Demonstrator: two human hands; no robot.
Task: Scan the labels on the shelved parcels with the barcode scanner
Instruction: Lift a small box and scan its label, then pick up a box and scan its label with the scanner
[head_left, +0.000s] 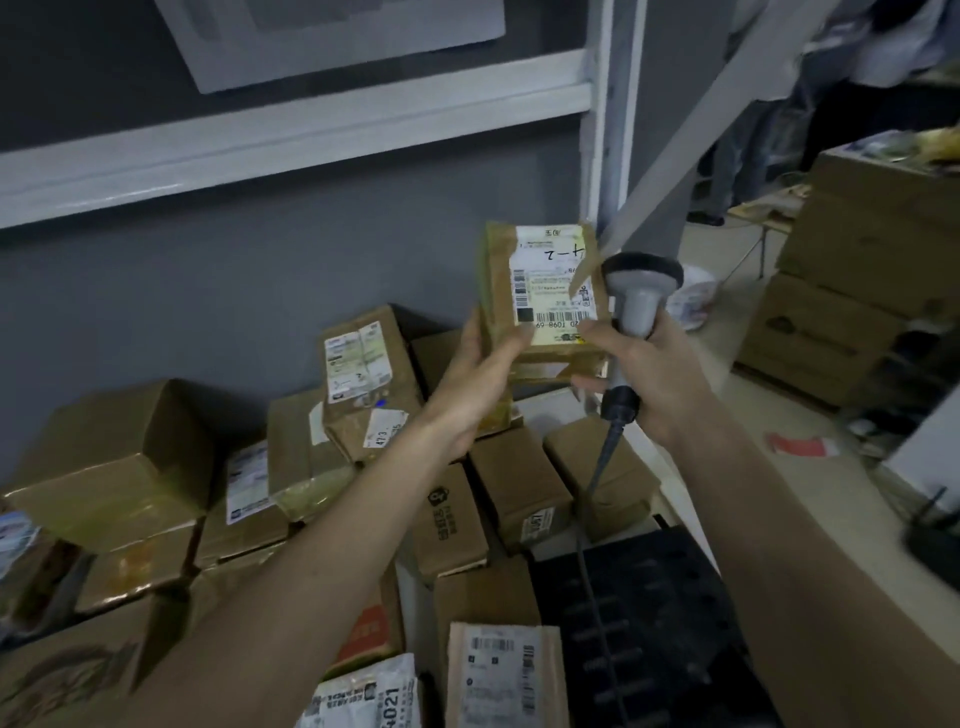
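1. Head view: parcel (540, 296) raised above crowded shelved boxes (498, 488); white shelf rail (291, 140) overhead, open gap between.
2. Left hand (483, 379) grasps the parcel's lower edge.
3. Right hand (649, 374) clenches barcode scanner (639, 296), beside the label (550, 280).

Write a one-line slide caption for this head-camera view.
Left hand holds up a labelled parcel while the right hand grips a barcode scanner beside it.

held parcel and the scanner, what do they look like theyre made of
Held parcel: brown corrugated cardboard, probably, wrapped in glossy clear tape that glints, with a white paper label. Scanner: looks like matte grey plastic with a darker head rim and black cable boot; no metallic shine.
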